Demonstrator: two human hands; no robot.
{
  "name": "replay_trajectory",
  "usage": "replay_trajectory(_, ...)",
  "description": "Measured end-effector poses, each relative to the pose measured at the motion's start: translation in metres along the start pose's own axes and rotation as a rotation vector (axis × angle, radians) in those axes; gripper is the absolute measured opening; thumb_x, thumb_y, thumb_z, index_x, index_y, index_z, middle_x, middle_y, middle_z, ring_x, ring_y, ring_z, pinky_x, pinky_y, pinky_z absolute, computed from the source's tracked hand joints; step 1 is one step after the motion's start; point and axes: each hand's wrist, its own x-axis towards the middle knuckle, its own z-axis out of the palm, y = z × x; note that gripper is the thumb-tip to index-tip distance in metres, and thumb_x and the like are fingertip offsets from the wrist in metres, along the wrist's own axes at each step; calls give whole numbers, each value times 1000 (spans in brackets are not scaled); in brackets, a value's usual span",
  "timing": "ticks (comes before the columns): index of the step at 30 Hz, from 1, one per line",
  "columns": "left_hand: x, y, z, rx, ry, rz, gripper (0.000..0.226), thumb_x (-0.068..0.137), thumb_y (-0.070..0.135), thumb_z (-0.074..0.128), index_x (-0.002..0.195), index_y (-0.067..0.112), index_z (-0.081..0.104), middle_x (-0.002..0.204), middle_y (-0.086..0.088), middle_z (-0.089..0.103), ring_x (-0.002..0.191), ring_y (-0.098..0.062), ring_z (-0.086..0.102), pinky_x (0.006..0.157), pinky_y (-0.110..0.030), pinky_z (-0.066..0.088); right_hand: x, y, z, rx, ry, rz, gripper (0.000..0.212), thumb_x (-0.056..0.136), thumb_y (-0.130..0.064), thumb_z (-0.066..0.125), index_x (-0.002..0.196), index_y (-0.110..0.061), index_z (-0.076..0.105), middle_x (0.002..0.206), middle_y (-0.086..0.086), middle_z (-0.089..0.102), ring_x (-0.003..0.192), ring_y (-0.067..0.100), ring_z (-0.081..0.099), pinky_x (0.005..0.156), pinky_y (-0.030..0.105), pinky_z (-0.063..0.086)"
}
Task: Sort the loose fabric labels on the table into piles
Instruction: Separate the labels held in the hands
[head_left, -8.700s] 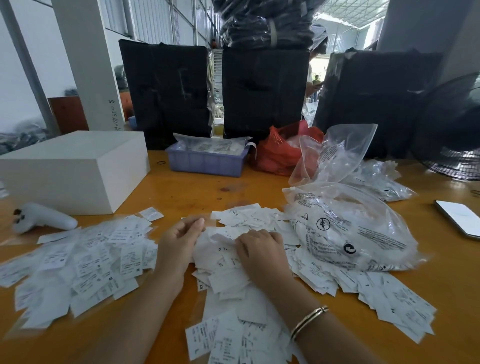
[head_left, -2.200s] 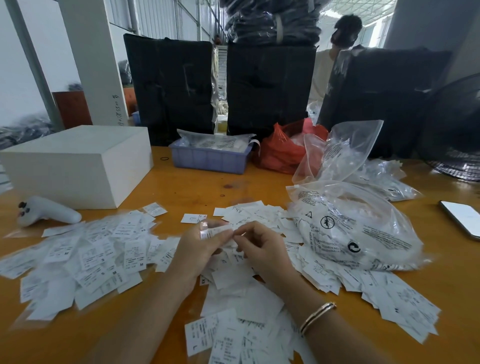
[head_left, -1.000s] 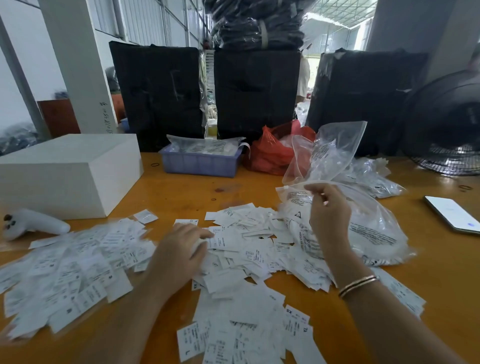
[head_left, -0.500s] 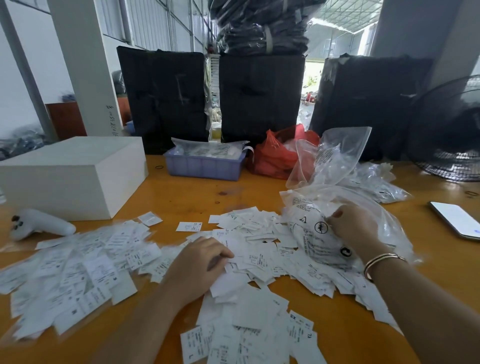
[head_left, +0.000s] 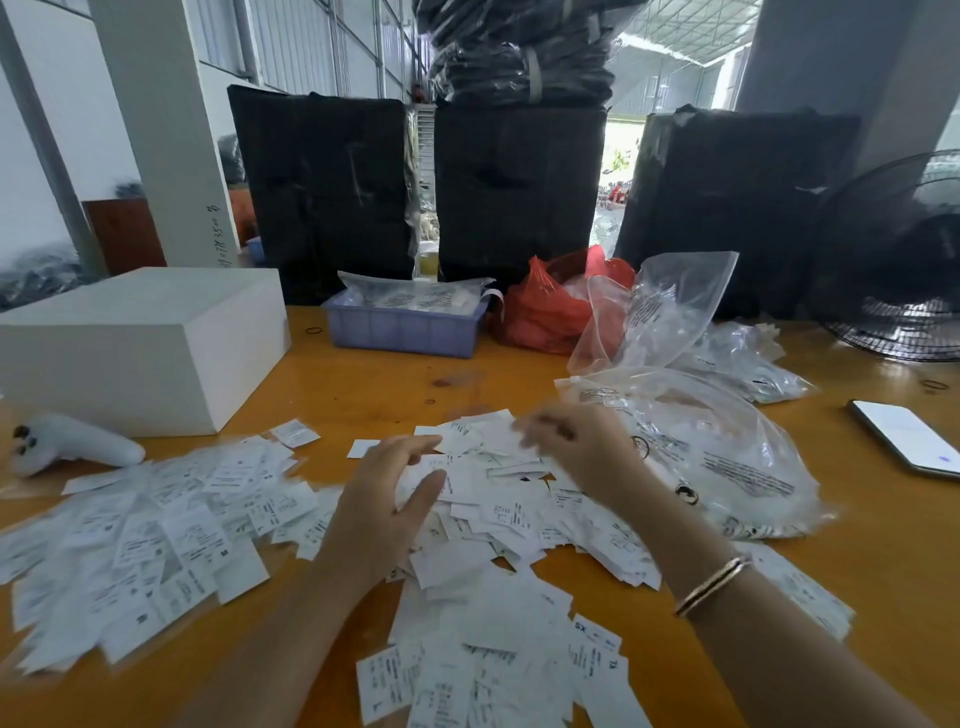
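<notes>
Small white printed fabric labels lie in heaps on the orange table (head_left: 363, 395): a spread-out left pile (head_left: 156, 535), a middle pile (head_left: 504, 514) and a near pile (head_left: 493, 665). My left hand (head_left: 389, 499) hovers over the middle pile's left edge with its fingers straight and apart, holding nothing. My right hand (head_left: 582, 447), a bangle on its wrist, is over the far side of the middle pile. It is blurred by motion, its fingers look bent, and I cannot make out whether it holds a label. A clear plastic bag (head_left: 727, 457) of labels lies just right of it.
A white box (head_left: 140, 343) and a white controller (head_left: 72, 447) sit at the left. Behind are a blue tray (head_left: 405, 327), a red bag (head_left: 545, 306) and black wrapped bundles (head_left: 322, 192). A phone (head_left: 909, 436) and a fan (head_left: 898, 260) are at the right.
My right hand has come off the plastic bag and swung left to the middle pile. My left hand has lifted from the labels and spread its fingers.
</notes>
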Motion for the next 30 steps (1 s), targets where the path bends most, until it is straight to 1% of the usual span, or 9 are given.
replay_trajectory(2,-2,2,0,-42,-98,-5,50,81,71,41,122,43,46,115,32,47,108,10,46,85,-8,37,-2,-11,27,-22,-205,-39,15,92,-31,56,97,-24,69,76,-18,64,72,16,65,63,24,53)
replay_trajectory(4,-2,5,1,-67,-155,2,43,79,69,51,116,49,45,111,33,50,102,12,47,78,-4,39,-3,-14,47,-10,-266,-78,16,92,-28,58,98,-21,71,79,-13,66,74,8,62,66,18,48)
replay_trajectory(7,0,6,0,-87,-69,18,22,80,38,68,100,44,58,88,25,60,84,10,54,67,-4,41,-4,-10,64,117,-222,-4,17,93,-28,56,88,-20,70,75,-10,65,71,8,57,66,19,46)
replay_trajectory(10,1,3,-4,-94,75,-36,16,83,19,69,85,34,64,79,24,61,81,13,55,63,-2,42,-5,-3,72,320,-20,103,19,95,-32,51,84,-27,66,78,-15,65,74,-1,58,74,31,49)
replay_trajectory(12,2,1,-6,-184,126,-161,15,86,22,67,81,36,63,75,23,64,82,15,56,63,-1,42,-5,4,76,137,-7,67,20,96,-29,49,105,-25,67,101,-15,65,94,-5,55,89,30,45)
replay_trajectory(14,3,1,-6,-316,153,-293,9,87,27,65,82,34,65,75,22,68,79,9,59,59,-3,44,-6,10,82,-173,-124,2,35,94,-27,49,128,-24,56,126,-7,59,120,10,46,102,32,30)
replay_trajectory(15,4,0,-6,-381,158,-343,6,88,27,63,85,31,66,78,22,69,78,6,61,57,-5,46,-6,12,85,-278,-162,-27,40,93,-28,48,133,-25,51,130,-5,57,123,16,43,102,31,27)
replay_trajectory(22,5,1,-7,-596,137,-474,10,92,25,59,95,16,62,87,11,74,79,-4,69,62,-16,50,-13,14,83,-464,-57,-220,33,98,-36,36,111,-28,66,105,-9,65,100,14,53,89,28,26)
replay_trajectory(30,6,-1,-8,-702,141,-555,14,93,19,57,96,24,69,88,6,74,82,-8,69,68,-23,51,-16,10,76,-387,18,-229,21,97,-27,43,101,-22,63,99,-8,68,91,14,58,90,26,32)
